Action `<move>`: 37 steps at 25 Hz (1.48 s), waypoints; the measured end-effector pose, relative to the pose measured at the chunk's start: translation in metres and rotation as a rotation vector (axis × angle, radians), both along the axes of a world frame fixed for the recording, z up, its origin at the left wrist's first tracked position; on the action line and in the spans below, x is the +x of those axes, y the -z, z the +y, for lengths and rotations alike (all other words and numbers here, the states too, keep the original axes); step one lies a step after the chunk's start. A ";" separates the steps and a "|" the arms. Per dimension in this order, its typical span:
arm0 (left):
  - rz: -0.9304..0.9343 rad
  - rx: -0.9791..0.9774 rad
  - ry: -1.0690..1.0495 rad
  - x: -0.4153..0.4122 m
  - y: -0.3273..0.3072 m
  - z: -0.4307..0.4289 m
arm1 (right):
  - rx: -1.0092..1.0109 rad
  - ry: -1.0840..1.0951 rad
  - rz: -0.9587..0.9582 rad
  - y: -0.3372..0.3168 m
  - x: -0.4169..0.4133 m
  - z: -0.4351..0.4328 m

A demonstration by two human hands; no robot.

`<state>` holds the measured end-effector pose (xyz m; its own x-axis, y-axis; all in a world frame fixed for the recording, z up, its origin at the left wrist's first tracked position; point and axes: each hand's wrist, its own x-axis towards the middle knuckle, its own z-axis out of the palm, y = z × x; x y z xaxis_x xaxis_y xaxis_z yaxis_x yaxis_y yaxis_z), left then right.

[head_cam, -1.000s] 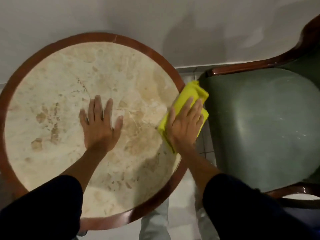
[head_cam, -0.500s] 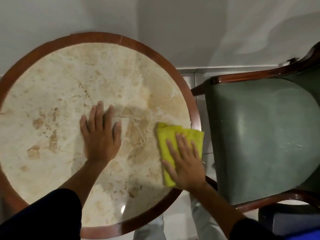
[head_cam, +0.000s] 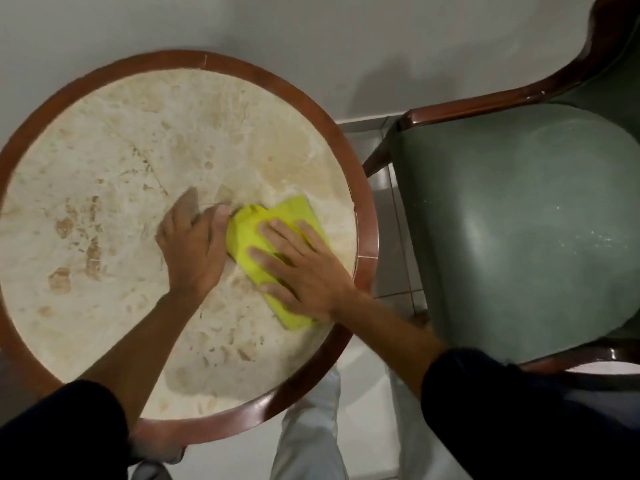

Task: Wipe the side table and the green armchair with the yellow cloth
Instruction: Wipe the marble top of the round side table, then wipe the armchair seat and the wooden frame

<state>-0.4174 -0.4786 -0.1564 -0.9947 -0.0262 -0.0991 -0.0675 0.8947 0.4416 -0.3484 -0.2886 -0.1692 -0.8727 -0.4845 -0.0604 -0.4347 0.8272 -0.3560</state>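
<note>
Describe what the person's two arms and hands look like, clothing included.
Both hands, left hand and right hand, are bare: no gloves, rings or watch visible. Forearms are uncovered; dark sleeves sit pushed up near the elbows. Light trousers show below.

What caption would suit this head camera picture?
Right hand presses the yellow cloth on the side table; left hand alongside.

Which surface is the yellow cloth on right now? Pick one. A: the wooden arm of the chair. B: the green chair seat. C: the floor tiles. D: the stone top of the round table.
D: the right hand presses the yellow cloth flat on the stone top of the round table, clear of the green chair.
</note>
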 end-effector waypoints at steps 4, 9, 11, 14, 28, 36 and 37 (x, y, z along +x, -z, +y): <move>-0.108 -0.042 0.291 0.044 -0.012 0.052 | -0.033 1.065 -0.345 -0.022 0.073 0.036; -0.179 0.316 0.168 0.089 -0.036 0.140 | -1.040 1.596 -0.782 -0.028 0.100 0.101; -0.274 0.491 0.048 0.098 -0.047 0.186 | -1.083 1.584 -0.696 -0.040 0.099 0.153; -0.261 0.675 0.101 0.107 -0.052 0.260 | -0.913 1.442 -0.365 -0.074 0.084 0.248; -0.008 -0.304 0.951 -0.081 0.006 0.376 | 0.111 1.148 -0.050 0.030 -0.025 0.381; -0.120 -0.469 1.192 -0.148 0.028 0.350 | 0.205 1.990 -0.126 0.033 0.091 0.422; -0.112 -0.480 1.210 -0.147 0.031 0.348 | 0.239 2.021 -0.132 0.032 0.100 0.382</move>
